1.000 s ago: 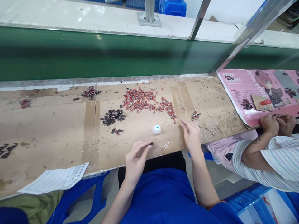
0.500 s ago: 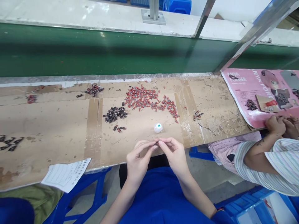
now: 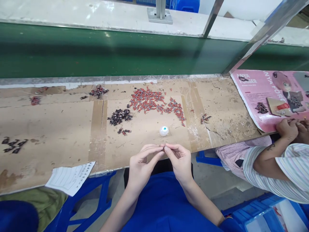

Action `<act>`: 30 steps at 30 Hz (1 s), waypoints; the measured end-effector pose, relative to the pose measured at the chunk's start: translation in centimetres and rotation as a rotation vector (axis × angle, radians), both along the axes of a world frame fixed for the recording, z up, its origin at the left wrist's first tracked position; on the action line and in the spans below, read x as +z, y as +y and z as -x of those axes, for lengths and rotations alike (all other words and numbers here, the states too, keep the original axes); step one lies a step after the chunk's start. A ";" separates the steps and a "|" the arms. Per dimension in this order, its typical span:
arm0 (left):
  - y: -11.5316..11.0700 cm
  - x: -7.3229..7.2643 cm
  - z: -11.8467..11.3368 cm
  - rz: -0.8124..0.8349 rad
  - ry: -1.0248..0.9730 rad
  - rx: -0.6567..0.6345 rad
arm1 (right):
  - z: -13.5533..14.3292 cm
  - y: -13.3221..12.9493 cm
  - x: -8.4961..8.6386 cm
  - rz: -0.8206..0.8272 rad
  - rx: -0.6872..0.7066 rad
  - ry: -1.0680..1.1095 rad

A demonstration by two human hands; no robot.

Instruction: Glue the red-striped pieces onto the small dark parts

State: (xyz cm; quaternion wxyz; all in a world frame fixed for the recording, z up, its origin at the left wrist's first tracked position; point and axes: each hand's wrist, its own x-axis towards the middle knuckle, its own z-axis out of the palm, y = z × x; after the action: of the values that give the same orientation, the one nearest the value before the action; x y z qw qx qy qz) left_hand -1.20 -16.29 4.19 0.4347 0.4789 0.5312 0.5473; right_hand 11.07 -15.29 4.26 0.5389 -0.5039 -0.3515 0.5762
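My left hand (image 3: 145, 162) and my right hand (image 3: 180, 161) meet at the fingertips over the table's front edge. Both pinch a small dark part (image 3: 163, 149), mostly hidden between the fingers. Just beyond them stands a small round white container (image 3: 163, 130) with a blue spot on top. Farther back lies a spread heap of small red and silver pieces (image 3: 147, 99). Left of it sits a pile of black pieces (image 3: 120, 116), with a few black and red pieces (image 3: 124, 131) in front.
Cardboard (image 3: 67, 129) covers the table, and a paper sheet (image 3: 70, 178) overhangs its front edge. Behind runs a green panel (image 3: 108, 54). At the right, a person's hands (image 3: 287, 129) rest by a pink poster (image 3: 256, 106). Small clusters of parts lie at left.
My fingertips have closed further around the small part, hiding more of it. The camera view has shifted slightly.
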 end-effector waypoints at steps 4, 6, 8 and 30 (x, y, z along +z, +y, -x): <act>-0.2 0.1 -0.2 0.006 0.002 0.003 | 0.0 0.0 -0.2 0.001 -0.024 0.016; -0.3 0.2 -0.3 0.000 0.002 0.021 | 0.0 -0.1 -0.3 0.008 -0.019 0.030; -0.4 0.2 -0.5 0.002 0.003 0.034 | 0.0 0.0 -0.4 0.009 -0.006 0.055; 0.7 -2.5 5.2 0.118 0.371 0.117 | -2.0 1.3 -2.3 -0.479 -0.127 -0.704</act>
State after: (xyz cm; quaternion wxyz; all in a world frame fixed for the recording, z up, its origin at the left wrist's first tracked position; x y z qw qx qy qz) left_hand -6.37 -15.58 1.68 0.3242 0.5133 0.6604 0.4419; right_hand 13.05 -14.03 1.94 0.5223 -0.5510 -0.6062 0.2370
